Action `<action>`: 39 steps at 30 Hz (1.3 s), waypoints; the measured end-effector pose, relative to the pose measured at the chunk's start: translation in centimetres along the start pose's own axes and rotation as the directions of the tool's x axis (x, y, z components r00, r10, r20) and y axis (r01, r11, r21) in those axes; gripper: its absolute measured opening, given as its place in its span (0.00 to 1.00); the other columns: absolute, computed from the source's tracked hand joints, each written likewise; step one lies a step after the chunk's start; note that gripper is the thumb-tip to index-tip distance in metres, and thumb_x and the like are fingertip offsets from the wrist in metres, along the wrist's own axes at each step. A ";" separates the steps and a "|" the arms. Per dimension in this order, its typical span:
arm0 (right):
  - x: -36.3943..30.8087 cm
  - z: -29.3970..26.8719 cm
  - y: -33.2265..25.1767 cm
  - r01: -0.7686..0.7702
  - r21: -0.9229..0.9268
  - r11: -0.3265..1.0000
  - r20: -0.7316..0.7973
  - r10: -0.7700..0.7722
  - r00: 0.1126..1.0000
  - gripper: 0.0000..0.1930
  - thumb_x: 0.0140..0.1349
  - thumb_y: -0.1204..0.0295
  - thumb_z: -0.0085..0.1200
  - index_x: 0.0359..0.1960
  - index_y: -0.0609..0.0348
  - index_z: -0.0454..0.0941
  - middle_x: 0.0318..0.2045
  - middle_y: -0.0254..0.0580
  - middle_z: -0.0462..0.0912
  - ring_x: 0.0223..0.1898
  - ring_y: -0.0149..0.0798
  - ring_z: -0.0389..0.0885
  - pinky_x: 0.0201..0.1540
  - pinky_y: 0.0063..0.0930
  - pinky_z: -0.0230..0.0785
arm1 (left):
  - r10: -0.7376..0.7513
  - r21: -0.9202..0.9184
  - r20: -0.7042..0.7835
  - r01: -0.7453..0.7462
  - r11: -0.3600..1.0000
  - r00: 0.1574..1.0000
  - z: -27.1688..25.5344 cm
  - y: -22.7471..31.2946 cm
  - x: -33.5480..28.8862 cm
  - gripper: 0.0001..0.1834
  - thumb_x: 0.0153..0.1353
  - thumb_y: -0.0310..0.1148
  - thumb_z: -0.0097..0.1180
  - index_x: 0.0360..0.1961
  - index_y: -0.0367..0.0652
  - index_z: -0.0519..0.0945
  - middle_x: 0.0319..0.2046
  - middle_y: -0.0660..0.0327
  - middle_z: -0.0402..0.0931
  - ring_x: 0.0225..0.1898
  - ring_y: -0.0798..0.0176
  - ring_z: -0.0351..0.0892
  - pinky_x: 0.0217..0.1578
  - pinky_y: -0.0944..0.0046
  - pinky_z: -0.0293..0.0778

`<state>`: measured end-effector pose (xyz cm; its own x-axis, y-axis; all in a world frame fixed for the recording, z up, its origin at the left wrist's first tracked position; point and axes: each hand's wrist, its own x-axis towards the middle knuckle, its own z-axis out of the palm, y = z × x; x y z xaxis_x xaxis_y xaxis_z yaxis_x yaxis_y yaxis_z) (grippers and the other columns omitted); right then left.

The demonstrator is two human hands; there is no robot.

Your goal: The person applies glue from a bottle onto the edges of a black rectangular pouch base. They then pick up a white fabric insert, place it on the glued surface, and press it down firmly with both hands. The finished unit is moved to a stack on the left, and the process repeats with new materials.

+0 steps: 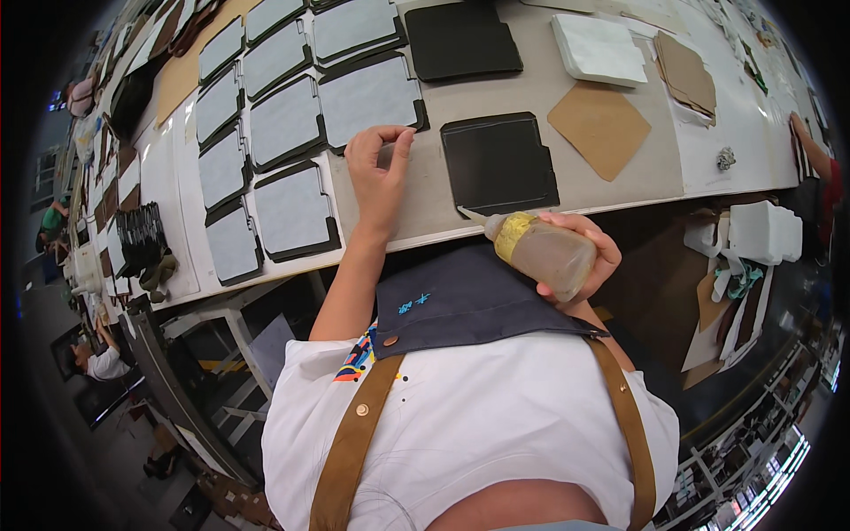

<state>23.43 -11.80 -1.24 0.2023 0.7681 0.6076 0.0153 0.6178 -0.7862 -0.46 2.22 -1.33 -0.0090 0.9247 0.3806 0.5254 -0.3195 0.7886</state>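
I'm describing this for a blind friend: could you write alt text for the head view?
A right hand holds a translucent squeeze bottle, its nozzle by the near edge of a black panel on a worktable. The left hand curls beside rows of black pieces topped with pale sheets.

A long white table bears a grey-beige covering and neat rows of flat pieces.
On the left of the white table [177,234], black panels topped with pale grey sheets [288,124] lie in rows; a plain black panel [496,159] lies near the front edge, another dark panel [465,44] behind it. Rightward on the grey-beige covering [421,190] are a tan sheet [602,131] and a white stack [598,50]; brown pieces [686,75] and a crumpled silvery wad [726,158] sit farther right.
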 end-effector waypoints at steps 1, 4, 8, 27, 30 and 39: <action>0.1 0.3 0.1 -0.020 0.019 1.000 -0.008 0.020 1.000 0.47 0.54 0.48 0.74 0.63 0.56 0.53 0.56 0.63 0.74 0.54 0.55 0.81 0.57 0.53 0.76 | -0.001 0.000 -0.003 0.001 1.000 1.000 0.0 0.0 0.0 0.07 0.66 0.33 0.64 0.36 0.42 0.85 0.36 0.64 0.84 0.43 0.64 0.77 0.51 0.63 0.66; 1.5 0.9 -0.7 -0.212 0.116 0.970 -0.254 0.235 0.938 0.46 0.60 0.39 0.62 0.66 0.59 0.55 0.61 0.62 0.70 0.58 0.54 0.78 0.60 0.51 0.74 | -0.014 -0.018 -0.008 0.014 1.000 1.000 0.1 -0.3 -0.1 0.06 0.66 0.34 0.64 0.36 0.43 0.85 0.35 0.64 0.83 0.43 0.63 0.76 0.53 0.62 0.65; 4.0 -2.7 -0.5 -0.363 0.016 0.932 -0.551 0.311 0.774 0.43 0.71 0.34 0.39 0.69 0.63 0.59 0.66 0.54 0.68 0.66 0.47 0.72 0.67 0.43 0.65 | -0.056 -0.051 -0.008 0.055 0.997 0.998 0.2 -0.1 -0.1 0.06 0.64 0.35 0.65 0.35 0.45 0.84 0.35 0.65 0.82 0.43 0.61 0.75 0.56 0.59 0.62; 16.3 -9.2 4.5 0.056 -0.865 0.498 0.130 0.115 0.985 0.17 0.64 0.74 0.59 0.55 0.62 0.80 0.58 0.46 0.80 0.62 0.49 0.75 0.66 0.38 0.67 | -0.033 -0.006 0.009 0.033 0.999 0.999 0.0 0.0 0.0 0.05 0.65 0.33 0.64 0.34 0.45 0.83 0.35 0.64 0.81 0.42 0.61 0.75 0.55 0.59 0.62; 17.8 -8.1 8.4 0.153 -0.917 0.368 0.255 0.246 0.935 0.15 0.65 0.74 0.58 0.52 0.61 0.80 0.54 0.44 0.81 0.57 0.48 0.79 0.59 0.38 0.72 | -0.038 -0.017 0.001 0.038 0.999 0.999 0.0 -0.2 0.0 0.05 0.64 0.33 0.64 0.34 0.45 0.83 0.35 0.64 0.81 0.42 0.61 0.75 0.55 0.59 0.63; 19.6 -7.0 8.4 0.246 -0.917 0.313 0.306 0.159 0.939 0.01 0.62 0.76 0.58 0.33 0.59 0.80 0.36 0.38 0.82 0.41 0.45 0.82 0.44 0.37 0.77 | 0.098 0.007 0.014 -0.098 0.995 0.995 0.0 1.5 0.3 0.04 0.63 0.32 0.65 0.34 0.45 0.83 0.34 0.65 0.81 0.42 0.60 0.76 0.57 0.55 0.62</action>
<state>34.35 7.29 3.25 -0.1076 0.8707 0.4799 0.9528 0.2280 -0.2002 0.31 2.03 -0.01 0.0545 0.8916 0.4495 0.5292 -0.4076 0.7442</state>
